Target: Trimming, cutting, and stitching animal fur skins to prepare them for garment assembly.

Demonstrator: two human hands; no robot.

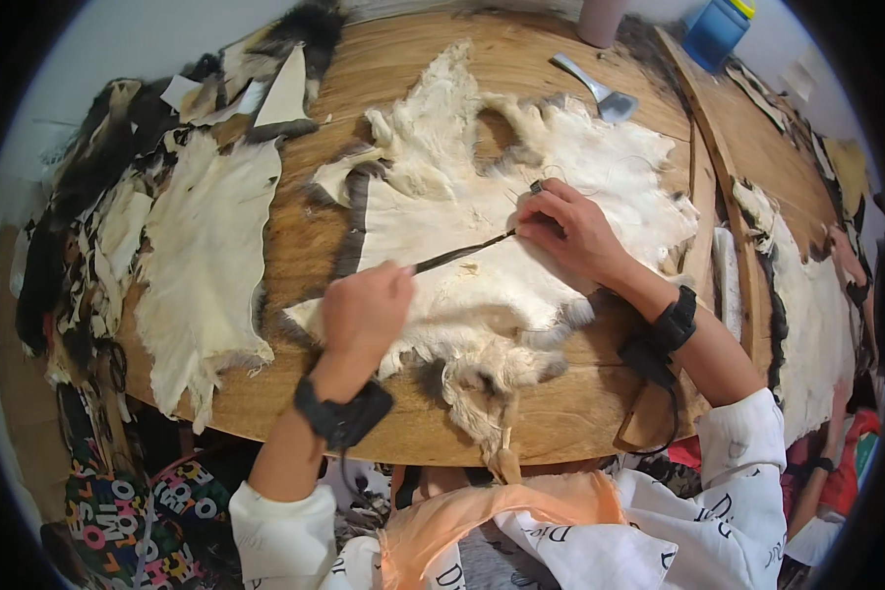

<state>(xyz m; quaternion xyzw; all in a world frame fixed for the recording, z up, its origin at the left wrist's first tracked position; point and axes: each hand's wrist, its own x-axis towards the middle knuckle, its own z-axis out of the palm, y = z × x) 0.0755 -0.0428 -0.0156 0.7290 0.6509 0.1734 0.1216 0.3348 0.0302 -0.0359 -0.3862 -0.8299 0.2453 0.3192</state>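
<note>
A pale animal pelt (433, 221), skin side up with dark fur along its left edge, lies spread on the wooden table in front of me. Above its middle, a thin dark strip (457, 255) runs between my two hands; whether it is fur or another material I cannot make out. My left hand (364, 310), slightly blurred, is closed around the strip's left end. The fingers of my right hand (572, 231) pinch its other end. A small dark piece (536, 187) shows at the right fingers, its kind unclear.
A second pale pelt (211, 261) lies left, beside piled fur scraps (118, 128). A broad-bladed metal scraper (600, 90) rests at the back, near a blue bottle (718, 34). Wooden strips (723, 167) divide the table's right side, where another person's hand (846, 256) is by another pelt (806, 324).
</note>
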